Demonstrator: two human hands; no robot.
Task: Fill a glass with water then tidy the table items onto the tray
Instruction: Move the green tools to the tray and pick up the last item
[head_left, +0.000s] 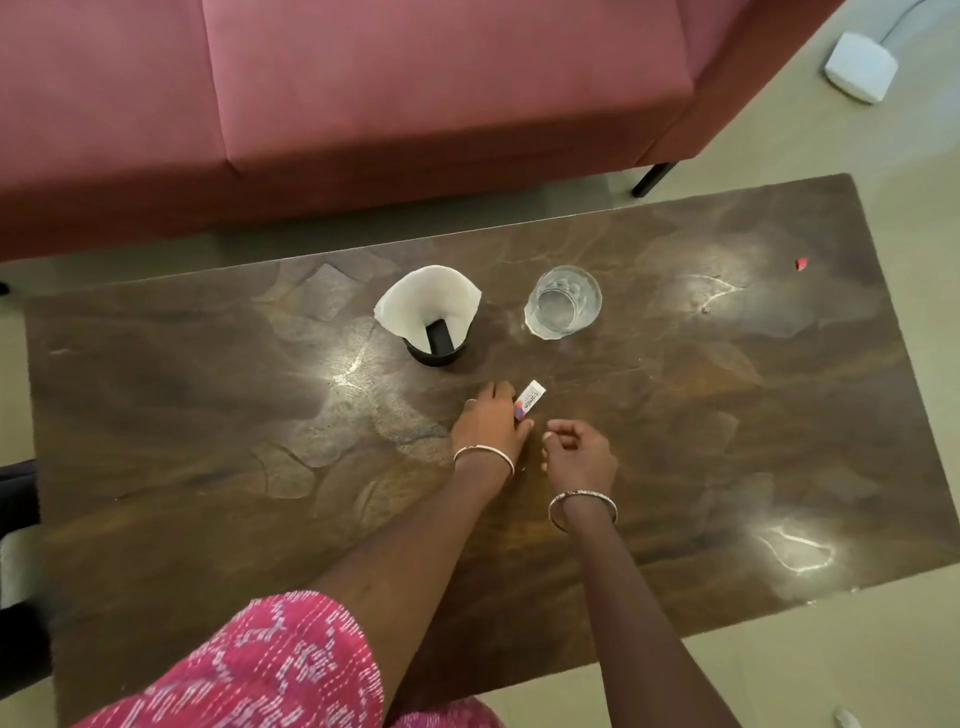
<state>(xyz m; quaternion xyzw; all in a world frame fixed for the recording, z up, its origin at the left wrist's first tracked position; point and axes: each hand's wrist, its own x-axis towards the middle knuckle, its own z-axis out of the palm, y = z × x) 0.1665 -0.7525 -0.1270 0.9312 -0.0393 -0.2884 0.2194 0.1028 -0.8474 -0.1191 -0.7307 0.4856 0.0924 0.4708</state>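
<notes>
A clear drinking glass (564, 300) stands upright on the brown table (208, 395), on a pale coaster. To its left is a black holder (435, 345) with a white paper napkin (426, 299) fanned out of it. A small white packet (529, 399) with coloured print lies near the table's middle. My left hand (488, 421) rests right beside the packet, fingers touching its left edge. My right hand (576, 452) hovers just to the right and nearer me, fingers loosely curled with nothing in them. No tray is in view.
A pink sofa (363, 104) runs along the table's far side, one black leg (652, 179) near the far right corner. A white box (860, 65) lies on the floor at top right. A tiny red scrap (801, 263) sits on the table's right end.
</notes>
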